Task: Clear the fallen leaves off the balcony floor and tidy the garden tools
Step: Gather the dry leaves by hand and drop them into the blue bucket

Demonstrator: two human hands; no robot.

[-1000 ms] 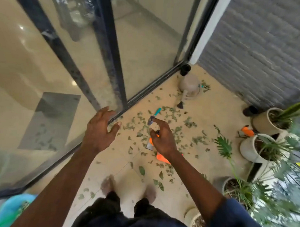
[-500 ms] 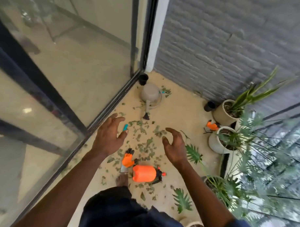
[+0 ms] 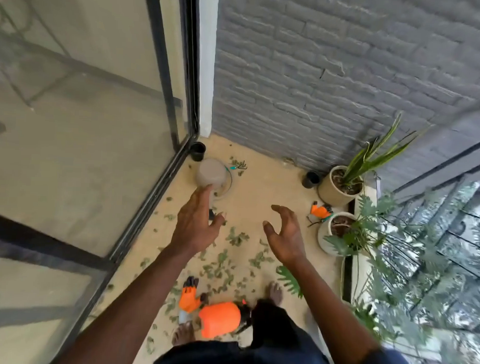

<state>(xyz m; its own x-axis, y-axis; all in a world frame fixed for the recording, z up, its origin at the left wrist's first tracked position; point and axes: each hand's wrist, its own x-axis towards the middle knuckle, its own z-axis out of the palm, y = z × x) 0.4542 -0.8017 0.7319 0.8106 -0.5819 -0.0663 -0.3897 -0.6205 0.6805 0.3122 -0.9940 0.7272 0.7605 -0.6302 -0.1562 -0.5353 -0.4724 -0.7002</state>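
Both grips are empty: left grip (image 3: 196,225) and right grip (image 3: 284,236) hang open-fingered above fallen leaves (image 3: 235,237) strewn on the beige balcony floor (image 3: 269,180). The orange sprayer (image 3: 219,318) and glove (image 3: 189,301) lie near the bare feet (image 3: 276,292).

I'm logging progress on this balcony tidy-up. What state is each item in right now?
Left hand: open, empty.
Right hand: open, empty.
Fallen leaves: scattered on the floor, not cleared.
Orange sprayer: lying on its side.
Orange glove: lying on the floor beside the sprayer.
Watering can: standing by the glass door.
Beige planter: upright, plant in it.
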